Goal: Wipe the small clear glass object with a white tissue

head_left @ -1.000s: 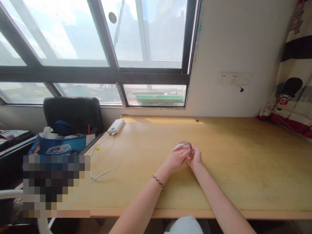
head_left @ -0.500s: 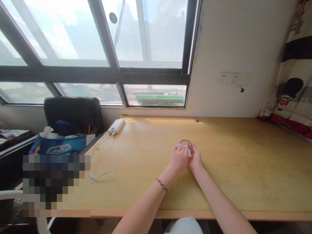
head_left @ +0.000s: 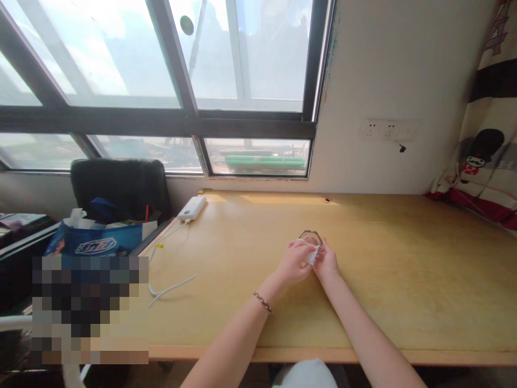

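Over the middle of the desk, my right hand (head_left: pixel 327 262) is wrapped round the side of a small clear glass vessel (head_left: pixel 311 238). Its rim looks angular and dark-edged, and it tilts so the mouth shows; most of its body is hidden by my hands. In my left hand (head_left: pixel 296 262) is a white tissue (head_left: pixel 312 255), pinched under the fingers and pressed to the near side of the glass. A braided bracelet (head_left: pixel 263 302) circles my left wrist.
The wooden desk (head_left: pixel 404 280) spans the view below a window. On its left lie a white power strip (head_left: pixel 191 208) and a white cable (head_left: pixel 173 284). Beyond the left edge, a blue bag (head_left: pixel 97 240) stands before a black chair (head_left: pixel 119 186). A patterned curtain (head_left: pixel 480 161) hangs right.
The left hand has shifted and turned slightly, its fingers flatter over the tissue. The glass rim shows more fully now, while my right hand stays nearly in place.
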The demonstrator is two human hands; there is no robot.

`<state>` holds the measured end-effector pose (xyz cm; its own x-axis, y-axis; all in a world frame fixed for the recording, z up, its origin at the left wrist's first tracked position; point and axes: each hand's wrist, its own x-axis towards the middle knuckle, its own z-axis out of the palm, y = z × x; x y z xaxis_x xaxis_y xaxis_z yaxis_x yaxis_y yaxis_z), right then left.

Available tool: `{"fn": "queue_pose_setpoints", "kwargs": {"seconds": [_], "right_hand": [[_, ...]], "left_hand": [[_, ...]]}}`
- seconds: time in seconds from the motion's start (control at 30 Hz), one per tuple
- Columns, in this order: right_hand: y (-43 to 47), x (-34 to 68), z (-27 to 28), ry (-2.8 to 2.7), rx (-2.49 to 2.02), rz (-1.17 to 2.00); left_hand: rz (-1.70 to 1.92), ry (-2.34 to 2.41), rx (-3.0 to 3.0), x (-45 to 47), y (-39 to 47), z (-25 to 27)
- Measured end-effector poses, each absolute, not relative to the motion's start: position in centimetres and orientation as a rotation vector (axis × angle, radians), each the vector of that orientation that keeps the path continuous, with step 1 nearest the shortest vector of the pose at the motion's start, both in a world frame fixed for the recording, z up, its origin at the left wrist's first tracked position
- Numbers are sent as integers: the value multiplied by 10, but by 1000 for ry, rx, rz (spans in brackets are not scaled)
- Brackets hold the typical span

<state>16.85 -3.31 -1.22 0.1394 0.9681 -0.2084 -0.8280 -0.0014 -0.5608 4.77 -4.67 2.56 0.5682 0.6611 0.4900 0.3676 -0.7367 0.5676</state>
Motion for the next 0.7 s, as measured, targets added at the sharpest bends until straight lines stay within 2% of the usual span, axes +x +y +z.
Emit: {"fn": "queue_pose_setpoints", "kwargs": {"seconds": [0.23,0.43,0.53,0.7], "right_hand": [[-30,174,-9,-180,-572,1501],[-33,180,-8,-133,-530,1435],[-33,183,-9,-119,-558,1350],[-32,180,-5,-199,-601,1253]], "left_hand": [[1131,737,2473,42,-47,34],[1450,986,1819,44,-40,24],[1343,1050,1286,46,-27,11],[937,761,724,53,-16,-6]]}}
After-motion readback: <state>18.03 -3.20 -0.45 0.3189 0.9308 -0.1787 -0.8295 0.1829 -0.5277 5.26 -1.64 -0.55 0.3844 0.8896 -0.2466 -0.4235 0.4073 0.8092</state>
